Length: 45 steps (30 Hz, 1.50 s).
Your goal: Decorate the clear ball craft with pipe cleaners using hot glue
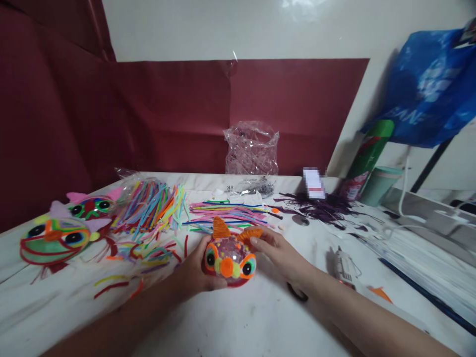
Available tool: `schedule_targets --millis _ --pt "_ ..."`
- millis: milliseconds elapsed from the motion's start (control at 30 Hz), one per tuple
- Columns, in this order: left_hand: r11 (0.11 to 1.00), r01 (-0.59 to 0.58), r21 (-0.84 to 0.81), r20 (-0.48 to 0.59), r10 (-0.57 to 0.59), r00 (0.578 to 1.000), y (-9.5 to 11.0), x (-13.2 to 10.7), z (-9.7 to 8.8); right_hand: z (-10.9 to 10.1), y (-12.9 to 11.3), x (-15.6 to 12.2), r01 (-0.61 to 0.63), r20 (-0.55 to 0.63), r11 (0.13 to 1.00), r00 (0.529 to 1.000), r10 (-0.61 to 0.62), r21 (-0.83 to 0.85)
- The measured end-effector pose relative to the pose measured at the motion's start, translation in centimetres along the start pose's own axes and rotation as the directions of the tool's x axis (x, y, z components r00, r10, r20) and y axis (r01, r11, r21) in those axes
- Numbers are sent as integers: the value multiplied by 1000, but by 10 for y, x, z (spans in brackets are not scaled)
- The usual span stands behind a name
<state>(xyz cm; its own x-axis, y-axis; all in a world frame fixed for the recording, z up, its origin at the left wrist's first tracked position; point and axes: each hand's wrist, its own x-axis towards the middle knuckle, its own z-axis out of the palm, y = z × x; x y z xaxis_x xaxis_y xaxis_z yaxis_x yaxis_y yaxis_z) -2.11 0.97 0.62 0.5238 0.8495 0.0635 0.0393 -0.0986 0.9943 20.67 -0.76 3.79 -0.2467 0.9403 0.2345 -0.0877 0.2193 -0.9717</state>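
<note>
A small handmade animal head [230, 255] faces me above the table, with big black-centred eyes, an orange pompom nose and a clear, dotted dome. My left hand [197, 270] wraps around its left side, the thumb at the lower front. On its top stands an orange pipe-cleaner ear [220, 229]. My right hand [277, 250] closes its fingers on the other orange ear [250, 235], which leans out to the right. Where this ear meets the head is partly hidden, so I cannot tell whether it is attached.
Two finished-looking craft heads [55, 240] stand at the left. Pipe-cleaner bundles [152, 206] lie behind my hands, with purple strands [320, 206] at back right. A hot glue gun [342, 265] is at right. A clear plastic bag [252, 151] stands at the back.
</note>
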Motion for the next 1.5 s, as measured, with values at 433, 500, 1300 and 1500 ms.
schedule_targets --millis 433,500,1300,1500 --pt "998 19 67 -18 -17 1000 8 -6 11 13 -13 -4 -32 -222 998 974 43 55" --pt "997 10 78 -10 -10 1000 9 -6 12 13 -12 -4 -23 -229 999 973 31 37" --pt "1000 -25 11 10 25 1000 5 -3 10 8 -8 -4 19 -230 999 973 -25 -26" --pt "1000 -2 22 -11 2 1000 1 -1 7 1 3 -1 45 -208 998 977 -53 -41"
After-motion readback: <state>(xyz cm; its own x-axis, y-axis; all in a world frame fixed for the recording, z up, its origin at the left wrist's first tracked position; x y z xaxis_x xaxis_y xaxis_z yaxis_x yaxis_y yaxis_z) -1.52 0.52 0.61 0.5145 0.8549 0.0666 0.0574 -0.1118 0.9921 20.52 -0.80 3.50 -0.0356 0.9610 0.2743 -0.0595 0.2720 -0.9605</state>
